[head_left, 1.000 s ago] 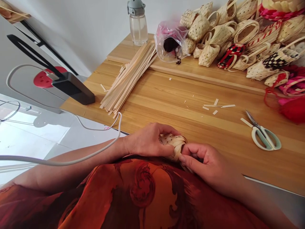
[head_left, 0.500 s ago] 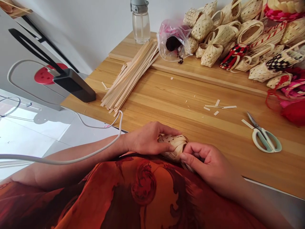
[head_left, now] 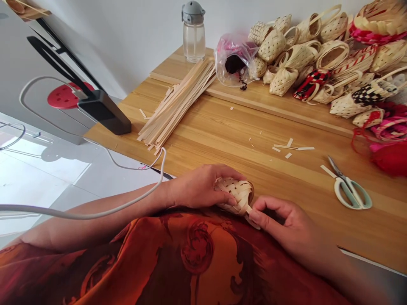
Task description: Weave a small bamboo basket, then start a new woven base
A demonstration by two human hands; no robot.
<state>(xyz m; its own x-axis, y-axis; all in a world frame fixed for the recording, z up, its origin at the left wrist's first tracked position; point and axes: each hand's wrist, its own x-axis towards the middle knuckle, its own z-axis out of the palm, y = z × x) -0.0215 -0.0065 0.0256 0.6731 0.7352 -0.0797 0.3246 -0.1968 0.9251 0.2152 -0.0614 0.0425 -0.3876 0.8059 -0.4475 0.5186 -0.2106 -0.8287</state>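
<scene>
A small woven slipper [head_left: 237, 190] of pale flat strips sits at the table's near edge, just above my lap. My left hand [head_left: 206, 185] is wrapped round its closed end, thumb on the near side and fingers over the far side. Its rounded opening faces right. From the rim a strip end [head_left: 249, 209] sticks out, and my right hand [head_left: 280, 216] pinches it between thumb and forefinger. The fingertips under the slipper are hidden. Scissors [head_left: 351, 188] with pale green and white handles lie farther right.
A bundle of flat strips [head_left: 179, 106] lies at the left, with a bottle [head_left: 193, 40] behind. Several woven slippers [head_left: 284, 80] are heaped at the back right beside a plastic bag [head_left: 237, 59]. A black power bank [head_left: 106, 112] and white cable [head_left: 127, 209] are at left.
My right hand has drawn back from the slipper's opening, a little right and down, and now pinches a strip at the rim. More of the opening shows. The view has shifted slightly.
</scene>
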